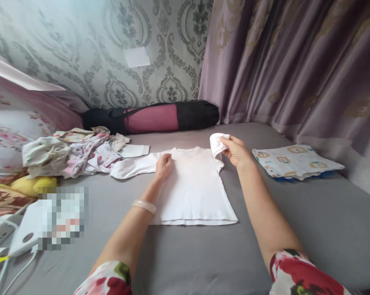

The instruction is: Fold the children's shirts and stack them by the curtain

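Head view: my right hand (233, 150) pinches the doubled-over sleeve (216, 143) of the shirt (195, 184), which lies flat just left of that grip and nearer me, while my left hand (164, 167) is at the shirt's opposite side, and I cannot tell whether it grasps anything. I judge this shirt barely begun: one sleeve lifted, the other sleeve (132, 167) outstretched left of both hands, the rest unfolded; rumpled clothes (88, 153) lie farther left, folded cloth (298, 157) right of my pinch.

Home bedroom, patterned wallpaper (168, 37), mauve curtains (249, 69), grey bedsheet (188, 258)
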The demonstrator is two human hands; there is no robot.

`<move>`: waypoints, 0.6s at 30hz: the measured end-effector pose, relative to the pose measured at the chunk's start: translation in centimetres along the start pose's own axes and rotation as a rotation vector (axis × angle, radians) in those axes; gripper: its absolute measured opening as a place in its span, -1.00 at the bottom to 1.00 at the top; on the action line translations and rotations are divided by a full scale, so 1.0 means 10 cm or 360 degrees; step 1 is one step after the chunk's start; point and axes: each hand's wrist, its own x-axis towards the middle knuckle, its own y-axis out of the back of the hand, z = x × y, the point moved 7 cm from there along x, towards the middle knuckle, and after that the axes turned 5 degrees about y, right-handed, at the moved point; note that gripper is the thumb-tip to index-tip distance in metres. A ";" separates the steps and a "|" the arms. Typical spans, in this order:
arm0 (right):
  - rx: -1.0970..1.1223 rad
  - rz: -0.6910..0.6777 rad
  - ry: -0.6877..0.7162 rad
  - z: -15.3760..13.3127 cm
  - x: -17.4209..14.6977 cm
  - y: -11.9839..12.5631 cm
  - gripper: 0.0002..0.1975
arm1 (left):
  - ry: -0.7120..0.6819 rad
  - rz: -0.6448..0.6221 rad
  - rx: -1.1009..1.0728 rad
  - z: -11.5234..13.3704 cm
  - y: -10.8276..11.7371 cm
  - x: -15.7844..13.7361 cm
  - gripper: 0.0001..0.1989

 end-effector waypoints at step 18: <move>-0.0218 -0.0095 -0.0234 0.69 0.05 -0.98 -0.84 | -0.0109 0.0007 -0.0136 0.03 -0.06 -0.17 -0.56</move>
